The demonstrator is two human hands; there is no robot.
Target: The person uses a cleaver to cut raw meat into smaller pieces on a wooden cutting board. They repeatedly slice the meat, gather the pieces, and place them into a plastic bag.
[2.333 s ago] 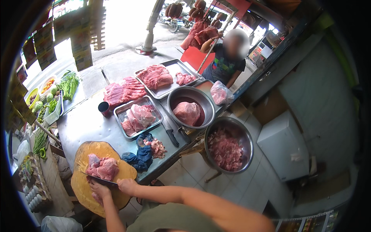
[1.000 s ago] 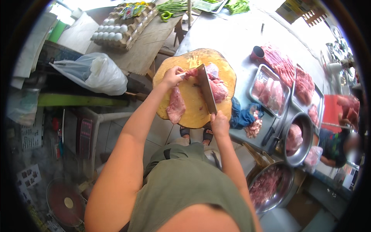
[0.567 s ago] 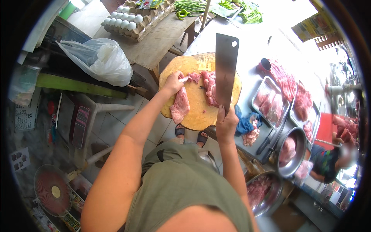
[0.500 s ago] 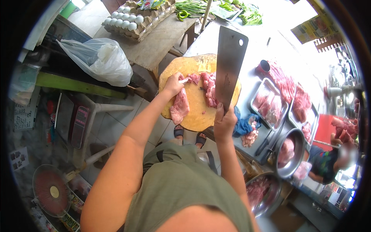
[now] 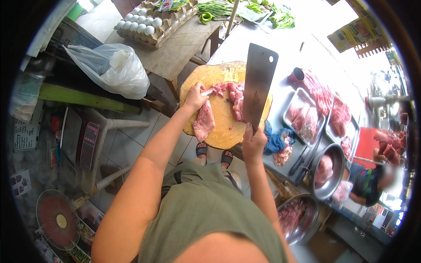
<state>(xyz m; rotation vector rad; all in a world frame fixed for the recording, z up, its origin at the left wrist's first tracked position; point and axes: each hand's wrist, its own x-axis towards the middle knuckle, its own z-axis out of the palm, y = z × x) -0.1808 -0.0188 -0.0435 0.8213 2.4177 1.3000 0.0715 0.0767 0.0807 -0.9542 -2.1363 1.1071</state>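
The raw meat (image 5: 228, 98) is sprawled across my round wooden chopping board (image 5: 221, 131), one long pink flap hanging off toward the near-left edge. My guess is it's soft and floppy and pretty slick, the kind of stuff that slides if you just rest a palm on it, so I'd say the place to pin it is up at the thick end, well away from where the blade lands. That's about where my left hand (image 5: 196, 96) is, fingers curled down and pressing on the left end of the meat, arm reaching in long from the lower left with the elbow nearly straight. My right hand (image 5: 254, 142) is wrapped tight around the handle of the cleaver (image 5: 258, 83), wrist cocked so the big rectangular blade stands up above the board, flat face toward me and the hole in its top corner showing. Looks heavy and stiff, so I figure its own weight does most of the work. Just right of the board there's a blue rag (image 5: 276, 140), then metal trays (image 5: 307, 116) of more meat. Egg cartons (image 5: 147, 24) sit on the table beyond.
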